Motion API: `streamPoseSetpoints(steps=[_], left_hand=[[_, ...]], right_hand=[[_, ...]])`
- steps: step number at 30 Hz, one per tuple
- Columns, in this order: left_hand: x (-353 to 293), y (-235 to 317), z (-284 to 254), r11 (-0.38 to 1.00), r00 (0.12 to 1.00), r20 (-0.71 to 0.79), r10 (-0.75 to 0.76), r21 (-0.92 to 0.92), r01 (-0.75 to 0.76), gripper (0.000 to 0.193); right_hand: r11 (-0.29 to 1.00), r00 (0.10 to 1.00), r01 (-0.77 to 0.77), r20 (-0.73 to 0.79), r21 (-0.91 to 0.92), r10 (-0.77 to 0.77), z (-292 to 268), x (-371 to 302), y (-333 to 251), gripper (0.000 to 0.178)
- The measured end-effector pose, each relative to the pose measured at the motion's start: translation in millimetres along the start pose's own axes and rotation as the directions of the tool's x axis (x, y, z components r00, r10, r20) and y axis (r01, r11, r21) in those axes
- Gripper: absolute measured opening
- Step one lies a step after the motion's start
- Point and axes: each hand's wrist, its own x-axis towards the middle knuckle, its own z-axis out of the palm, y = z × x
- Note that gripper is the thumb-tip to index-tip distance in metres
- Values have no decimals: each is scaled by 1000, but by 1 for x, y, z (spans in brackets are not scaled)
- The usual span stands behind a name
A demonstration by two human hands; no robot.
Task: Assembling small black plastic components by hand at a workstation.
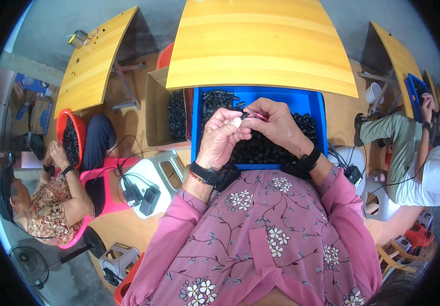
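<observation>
Over a blue tray, both of my hands meet with their fingers pinched together. My left hand grips a small black part between thumb and fingertips. My right hand comes to the same part from the other side. Something thin and pinkish red shows between its thumb and fingers; its kind is too small to tell. Beneath my hands, many small black cylindrical pieces lie heaped in the tray. Part of the heap is hidden by my hands.
A yellow wooden table stands just beyond the tray. Left of the tray is a cardboard box with black parts. A person at left works over a red basin; another person sits at right. White stools with cables flank me.
</observation>
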Motion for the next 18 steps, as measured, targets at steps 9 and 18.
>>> streamPoseSetpoints(steps=[9,18], left_hand=[[0,1,-3,999,999,23,-47,-10,47,9],[-1,-1,0,992,994,40,-105,-65,108,12]], right_hand=[[991,996,-86,30,102,84,-4,1,0,18],[992,996,-56,71,117,48,-7,4,1,21]])
